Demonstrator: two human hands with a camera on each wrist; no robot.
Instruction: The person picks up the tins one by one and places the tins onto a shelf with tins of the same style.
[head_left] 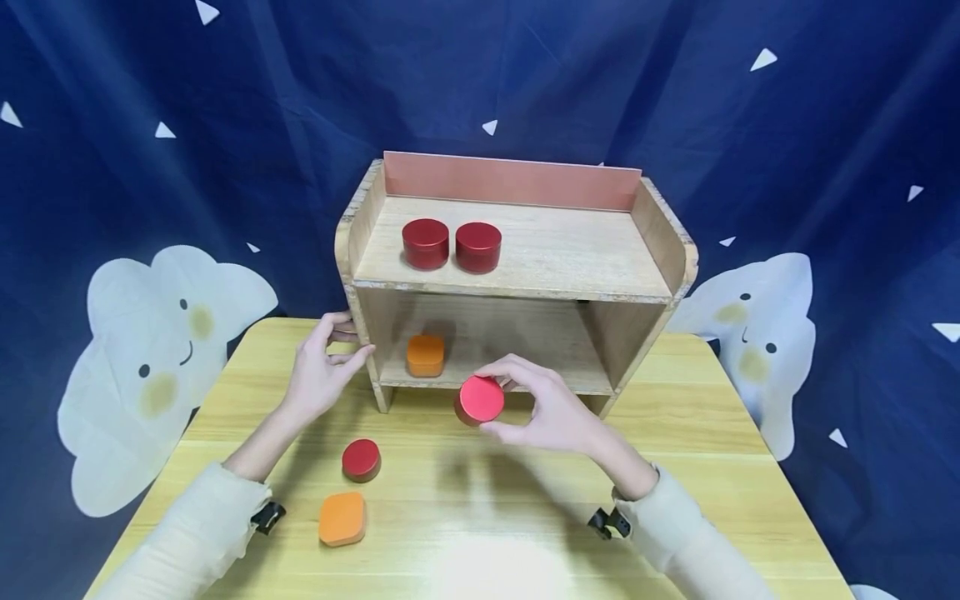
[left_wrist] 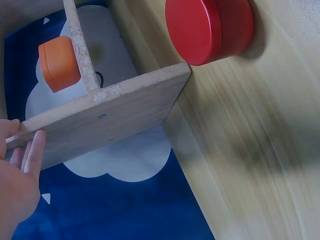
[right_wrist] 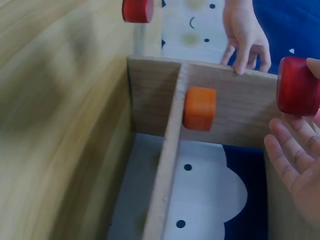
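My right hand (head_left: 551, 408) pinches a round red tin (head_left: 481, 400) between thumb and fingers, in front of the wooden shelf's lower opening. The same tin (right_wrist: 298, 86) appears at the right of the right wrist view, with some fingers spread below it. At the shelf's left side panel (left_wrist: 95, 110), my left hand (head_left: 322, 367) grips the front edge, thumb on one face and fingers on the other. An orange rounded-square tin (head_left: 425, 356) stands on the lower shelf board, toward the left. Two dark red round tins (head_left: 426, 244) (head_left: 478, 247) sit side by side on the top board.
On the table (head_left: 420, 533), another red round tin (head_left: 362, 461) lies in front of the shelf's left side, with an orange rounded-square tin (head_left: 342, 519) nearer to me. A pink back strip (head_left: 517, 180) edges the shelf top. Behind hangs a dark blue curtain (head_left: 480, 75) with clouds.
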